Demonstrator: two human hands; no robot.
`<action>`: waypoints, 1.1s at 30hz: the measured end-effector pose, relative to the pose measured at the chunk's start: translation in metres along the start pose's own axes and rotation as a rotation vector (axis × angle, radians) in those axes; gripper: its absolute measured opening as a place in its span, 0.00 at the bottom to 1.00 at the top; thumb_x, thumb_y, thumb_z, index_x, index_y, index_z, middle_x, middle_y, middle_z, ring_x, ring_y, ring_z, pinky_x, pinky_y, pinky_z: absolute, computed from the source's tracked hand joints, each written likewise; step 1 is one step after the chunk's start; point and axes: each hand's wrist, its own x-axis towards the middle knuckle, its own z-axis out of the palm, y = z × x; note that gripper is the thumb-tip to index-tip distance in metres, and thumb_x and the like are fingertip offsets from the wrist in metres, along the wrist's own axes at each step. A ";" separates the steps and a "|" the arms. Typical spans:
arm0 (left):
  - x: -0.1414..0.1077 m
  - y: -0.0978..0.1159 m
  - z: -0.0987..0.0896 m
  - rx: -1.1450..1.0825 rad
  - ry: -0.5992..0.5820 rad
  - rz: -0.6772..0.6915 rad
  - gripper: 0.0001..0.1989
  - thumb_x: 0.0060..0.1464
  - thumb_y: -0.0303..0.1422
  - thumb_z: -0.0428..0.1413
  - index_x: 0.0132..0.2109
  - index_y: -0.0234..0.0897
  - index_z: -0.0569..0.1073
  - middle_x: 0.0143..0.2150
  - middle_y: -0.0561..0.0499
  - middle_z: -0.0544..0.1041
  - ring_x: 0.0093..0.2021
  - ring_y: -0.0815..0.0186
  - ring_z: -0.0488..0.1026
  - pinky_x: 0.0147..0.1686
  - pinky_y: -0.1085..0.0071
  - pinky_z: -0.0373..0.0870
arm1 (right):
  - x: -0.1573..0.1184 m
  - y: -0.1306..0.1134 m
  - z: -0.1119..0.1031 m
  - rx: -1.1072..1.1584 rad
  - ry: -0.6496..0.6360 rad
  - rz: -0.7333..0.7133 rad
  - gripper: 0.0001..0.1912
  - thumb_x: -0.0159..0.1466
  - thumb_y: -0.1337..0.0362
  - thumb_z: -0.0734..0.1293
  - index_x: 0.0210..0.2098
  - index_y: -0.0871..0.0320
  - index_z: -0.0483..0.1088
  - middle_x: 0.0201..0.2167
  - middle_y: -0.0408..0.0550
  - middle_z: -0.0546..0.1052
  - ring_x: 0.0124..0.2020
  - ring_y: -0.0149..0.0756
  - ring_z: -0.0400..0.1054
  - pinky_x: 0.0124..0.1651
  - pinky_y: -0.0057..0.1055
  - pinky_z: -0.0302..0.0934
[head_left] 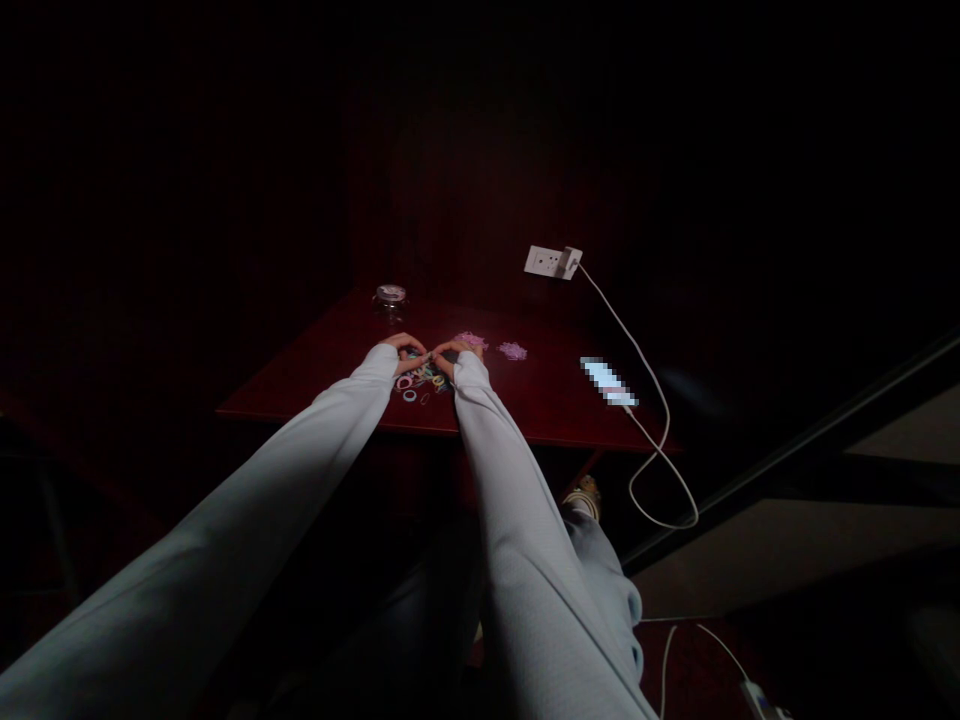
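A loose pile of colourful hair ties [421,375] lies on the dark red table, with a blue ring [409,396] at its near edge. My left hand [409,350] reaches into the pile from the left, its fingers curled and pinched together. From the right, my right hand [453,352] meets it, fingertips almost touching over the pile and also closed. What sits between the fingertips is too small to make out. Just beyond my right hand is a heap of small pink bands [471,340], partly covered by it. A second pink heap [513,351] lies further right.
A clear jar with a lid [390,298] stands at the back left of the table [300,390]. On the right lies a lit phone [609,382], its white cable [637,345] looping off the edge up to a charger in the wall socket [547,262]. A power strip [759,700] is low right.
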 end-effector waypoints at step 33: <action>0.001 0.001 0.000 -0.016 0.015 0.005 0.16 0.50 0.48 0.66 0.35 0.39 0.81 0.33 0.52 0.77 0.27 0.69 0.63 0.29 0.70 0.63 | 0.001 -0.005 -0.002 0.054 -0.031 0.046 0.04 0.68 0.59 0.76 0.41 0.47 0.86 0.49 0.43 0.84 0.64 0.49 0.67 0.73 0.45 0.59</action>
